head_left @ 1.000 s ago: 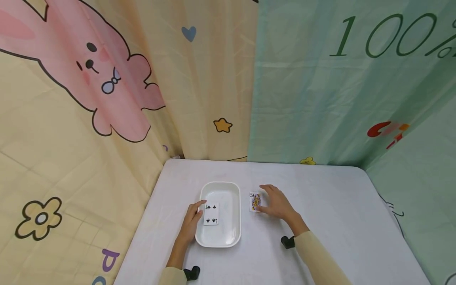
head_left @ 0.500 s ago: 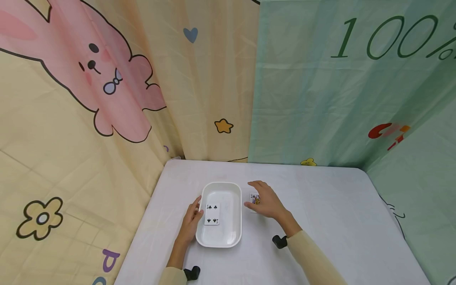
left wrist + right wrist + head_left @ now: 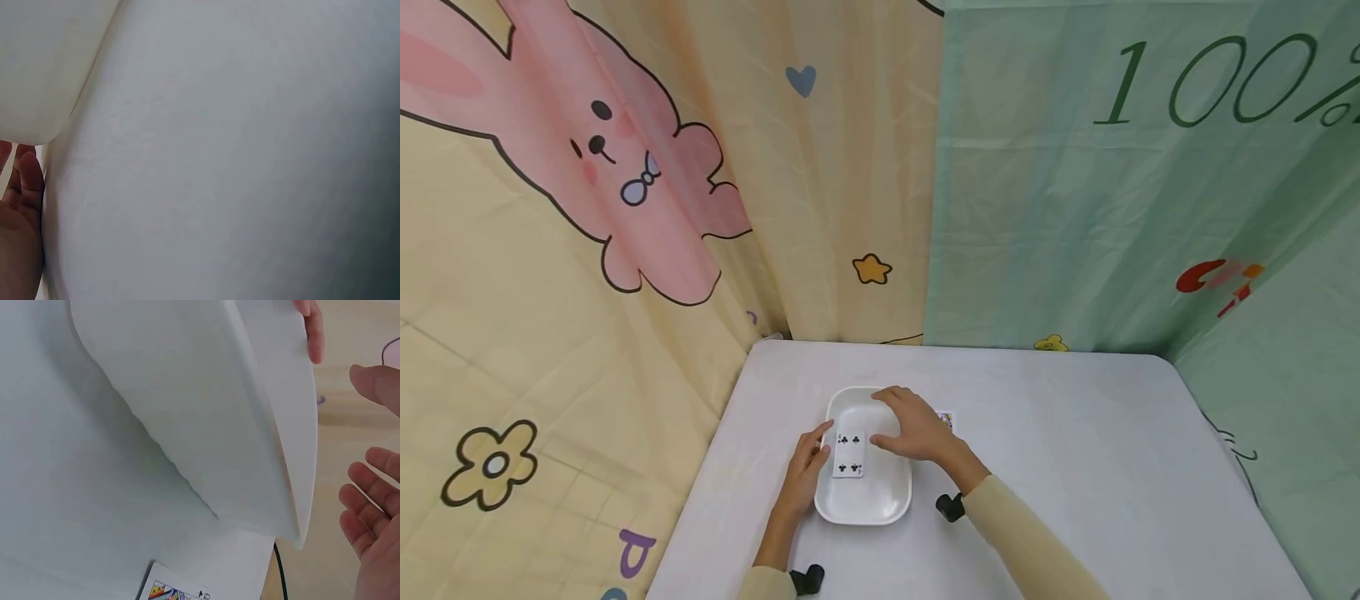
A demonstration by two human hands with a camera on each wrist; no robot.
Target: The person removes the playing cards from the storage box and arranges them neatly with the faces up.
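A white tray (image 3: pixel 880 500) sits near the middle of the table, with a four of clubs (image 3: pixel 848 455) lying face up in its left part. My left hand (image 3: pixel 803 471) holds the tray's left rim; in the right wrist view its fingertips (image 3: pixel 315 340) show at the far rim. Spread and holding nothing, my right hand (image 3: pixel 917 429) hovers over the tray's right side. In the right wrist view its thumb (image 3: pixel 378 384) stands apart from the other fingers. A queen card (image 3: pixel 947 419) lies right of the tray, mostly hidden behind my right hand.
White cloth covers the table (image 3: pixel 1075 433). A yellow curtain (image 3: pixel 865 167) and a green curtain (image 3: pixel 1037 208) hang behind it. A black wrist mount (image 3: pixel 951 507) sits at my right wrist, and another black mount (image 3: pixel 807 579) at my left.
My right hand has moved left from the queen card to above the tray, while the card stays on the table. My left hand remains at the tray's left rim.
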